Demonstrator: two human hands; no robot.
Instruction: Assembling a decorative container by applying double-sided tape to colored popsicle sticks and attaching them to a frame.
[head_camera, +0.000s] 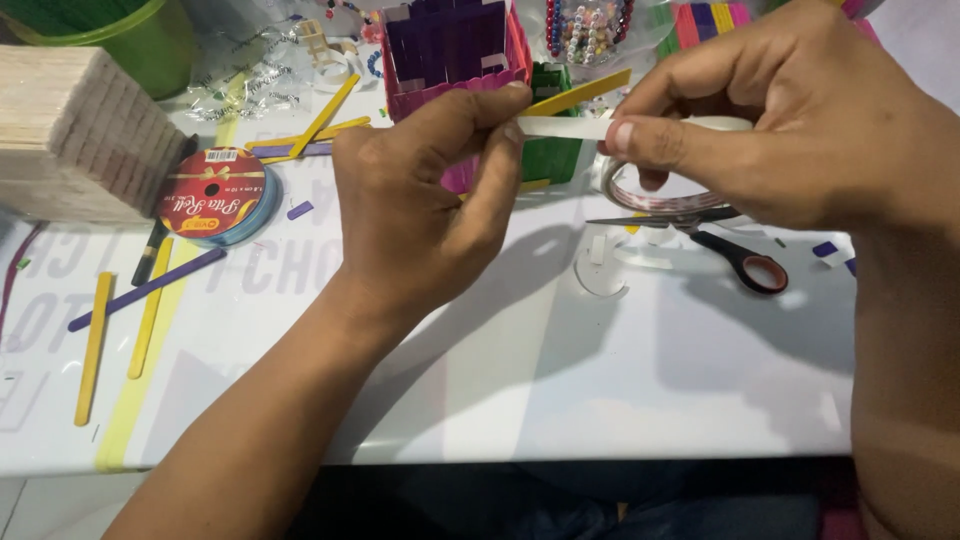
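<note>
left hand (420, 215), right hand (790, 130), bare forearms, no sleeves, no rings

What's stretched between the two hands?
In the head view, a white tape strip spans from the left hand to the right hand, which holds the tape roll.

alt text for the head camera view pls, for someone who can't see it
Two bare hands, left hand and right hand, stretch a white strip of tape from a tape roll above a white table. Scissors, coloured craft sticks and a ribbon spool lie around.
</note>
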